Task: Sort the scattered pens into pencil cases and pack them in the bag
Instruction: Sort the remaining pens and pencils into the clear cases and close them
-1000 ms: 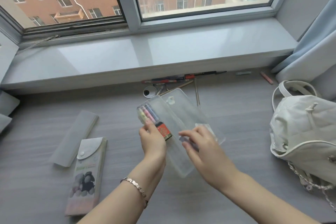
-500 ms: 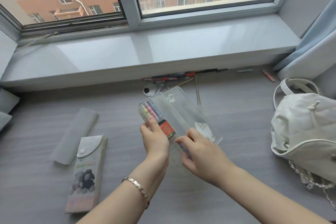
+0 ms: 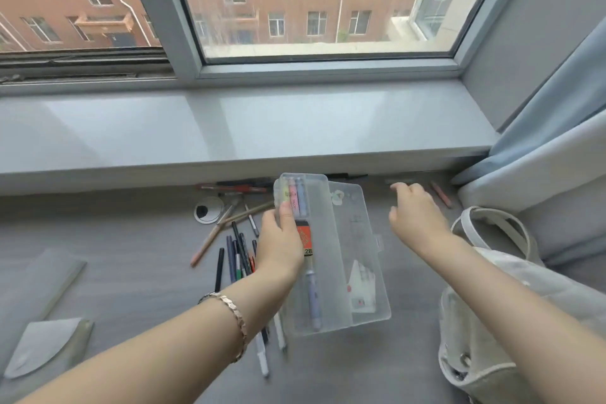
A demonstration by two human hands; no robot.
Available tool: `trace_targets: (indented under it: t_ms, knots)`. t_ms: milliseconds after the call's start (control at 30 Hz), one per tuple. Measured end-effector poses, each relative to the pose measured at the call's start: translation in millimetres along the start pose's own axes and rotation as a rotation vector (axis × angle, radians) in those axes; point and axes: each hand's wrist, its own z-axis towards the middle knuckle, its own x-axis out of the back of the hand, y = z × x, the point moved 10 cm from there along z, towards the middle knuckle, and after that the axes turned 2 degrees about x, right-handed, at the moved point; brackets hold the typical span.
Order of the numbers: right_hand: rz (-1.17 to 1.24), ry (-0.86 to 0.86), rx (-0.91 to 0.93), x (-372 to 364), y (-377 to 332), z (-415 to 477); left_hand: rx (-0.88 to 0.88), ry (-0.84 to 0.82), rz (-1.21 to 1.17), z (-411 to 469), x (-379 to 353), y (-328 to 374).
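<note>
While the left hand (image 3: 278,239) grips the open clear pencil case (image 3: 354,239) by its left edge, its thumb presses over the pastel highlighters (image 3: 296,193) at the case's far end. Below them sits an orange-and-black box (image 3: 305,239) marked "2B"; the print on the pink highlighter is too small to read. A lilac pen (image 3: 313,292) lies lower in the same tray. The right hand (image 3: 414,213) reaches past the lid, fingers loosely curled and holding nothing, near a pink pen (image 3: 441,195) by the curtain. Scattered pens (image 3: 236,256) lie on the grey desk (image 3: 131,272) just left of the case. A white bag (image 3: 492,321) stands at the right.
</note>
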Motion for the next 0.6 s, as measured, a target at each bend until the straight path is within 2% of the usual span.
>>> trace_targets:
  t_ms: [133,300,467,500,600]
  knots:
    - [-0.167,-0.076,-0.278,-0.1,72.8,55.3,0.014,-0.066,0.033,15.4,-40.0,12.2]
    - [-0.208,-0.073,-0.410,-16.7,118.4,83.0,-0.011,-0.106,0.062,23.9,-62.2,14.9]
    - [-0.245,-0.044,-0.398,-26.2,116.5,91.2,0.011,-0.112,0.066,27.6,-66.2,5.1]
    - [-0.255,-0.029,-0.355,-25.5,108.1,94.3,0.017,-0.112,0.064,27.3,-66.1,3.7]
    - [-0.310,0.011,-0.053,-27.7,59.0,105.4,0.002,-0.101,0.070,28.1,-62.8,3.3]
